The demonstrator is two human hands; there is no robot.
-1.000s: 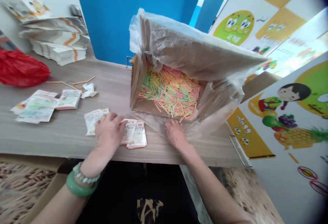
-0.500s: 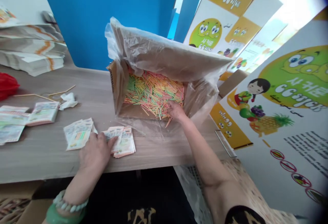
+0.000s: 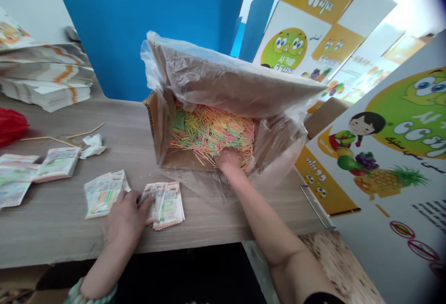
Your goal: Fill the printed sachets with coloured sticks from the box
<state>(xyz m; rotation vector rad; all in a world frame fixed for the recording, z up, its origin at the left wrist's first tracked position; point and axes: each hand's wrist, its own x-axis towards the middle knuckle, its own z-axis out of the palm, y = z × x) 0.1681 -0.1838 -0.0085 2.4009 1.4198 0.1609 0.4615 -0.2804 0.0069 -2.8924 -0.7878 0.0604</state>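
My right hand [image 3: 230, 158] reaches into an open cardboard box [image 3: 152, 118] lined with clear plastic. It presses down among many thin sticks [image 3: 209, 130] in pink, green, yellow and orange. The knuckles are bent and the fingertips are hidden in the pile, so their grip does not show. On the table, my left hand [image 3: 127, 213] lies with thumb and fingers apart. The thumb side touches a small stack of printed packets [image 3: 169, 206]. By its fingers are other fanned packets [image 3: 104, 195], the top one showing coloured sticks through a window.
More packets [image 3: 57, 162] lie at the left, near a crumpled white tissue [image 3: 93, 146], loose beige strips [image 3: 85, 130] and a red bag [image 3: 12, 126]. Stacked printed sheets [image 3: 45, 83] stand behind. A blue panel [image 3: 149, 7] rises behind the box; large printed cartons [image 3: 393, 155] border the right.
My right hand has moved left within the box and deeper into the sticks. My left hand stays by the packets, almost unmoved. The view has shifted slightly.
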